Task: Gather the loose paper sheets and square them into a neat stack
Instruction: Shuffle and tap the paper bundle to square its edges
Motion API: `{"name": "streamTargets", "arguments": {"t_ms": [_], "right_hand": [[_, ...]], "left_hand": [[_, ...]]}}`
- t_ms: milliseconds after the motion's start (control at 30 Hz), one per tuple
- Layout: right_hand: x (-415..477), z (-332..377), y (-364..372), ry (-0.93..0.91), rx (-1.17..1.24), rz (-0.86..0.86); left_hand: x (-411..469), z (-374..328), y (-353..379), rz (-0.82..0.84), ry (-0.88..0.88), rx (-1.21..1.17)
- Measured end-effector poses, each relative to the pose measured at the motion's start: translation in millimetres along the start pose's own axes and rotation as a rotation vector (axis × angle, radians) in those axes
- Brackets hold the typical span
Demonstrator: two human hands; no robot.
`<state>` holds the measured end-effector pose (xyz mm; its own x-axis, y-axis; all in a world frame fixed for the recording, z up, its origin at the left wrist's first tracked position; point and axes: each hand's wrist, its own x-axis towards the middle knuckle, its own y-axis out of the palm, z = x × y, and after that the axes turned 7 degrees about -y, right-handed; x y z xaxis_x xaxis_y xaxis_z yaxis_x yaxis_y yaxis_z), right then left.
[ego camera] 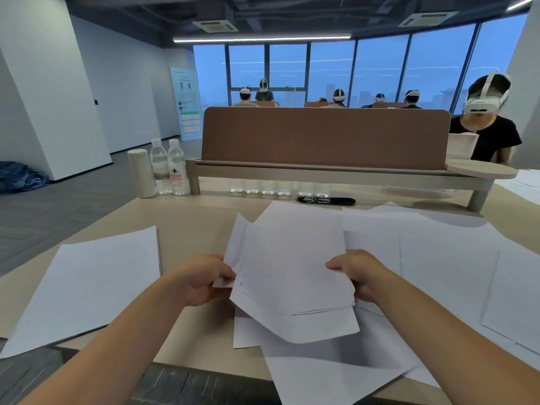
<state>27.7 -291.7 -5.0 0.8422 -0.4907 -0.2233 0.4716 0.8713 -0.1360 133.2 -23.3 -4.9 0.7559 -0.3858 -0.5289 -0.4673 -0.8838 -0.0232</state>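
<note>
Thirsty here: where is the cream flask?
In the head view, the cream flask stands at the far left of the desk, with two water bottles immediately to its right.

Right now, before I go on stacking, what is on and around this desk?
held sheets: several, white, uneven bundle lifted over the middle of the desk
left stack: one, white, flat on the left
loose sheets: several, white, spread on the right and under the bundle
water bottles: two, clear, far left
flask: one, cream, beside them
small bottles: about six, clear, under the shelf
tray: one, black, behind the bundle
divider: one, brown, far edge
people in headsets: several, beyond the divider
left hand: grips the bundle's left edge
right hand: grips its right edge
</note>
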Motion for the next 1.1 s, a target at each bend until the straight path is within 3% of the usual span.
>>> {"name": "streamTargets", "arguments": {"t_ms": [267, 533, 700, 933, 1100], "right_hand": [[-8.1, 0.4, -11.4, -0.020, -0.204, -0.051], [-29.0, -8.5, -0.4, -0.204, -0.432, -0.056], [-29.6, -13.2, 5.3, -0.223, -0.472, -0.041], [-34.9, -13.1, 8.8, -0.266, -0.464, -0.007], [-33.7, -17.4, 10.2, -0.316, -0.496, 0.009]], "left_hand": [[-10.3, -3.4, 4.2, -0.190, 0.106, 0.126], [-13.9, -2.5, 19.2, -0.233, 0.085, 0.034], [-17.6, -5.3, 24.1, -0.177, 0.055, -0.009], [-11.7, 3.4, 25.2, -0.162, -0.039, 0.121], [-8.0, 6.9, 23.3, -0.225, 0.080, 0.230]]}}
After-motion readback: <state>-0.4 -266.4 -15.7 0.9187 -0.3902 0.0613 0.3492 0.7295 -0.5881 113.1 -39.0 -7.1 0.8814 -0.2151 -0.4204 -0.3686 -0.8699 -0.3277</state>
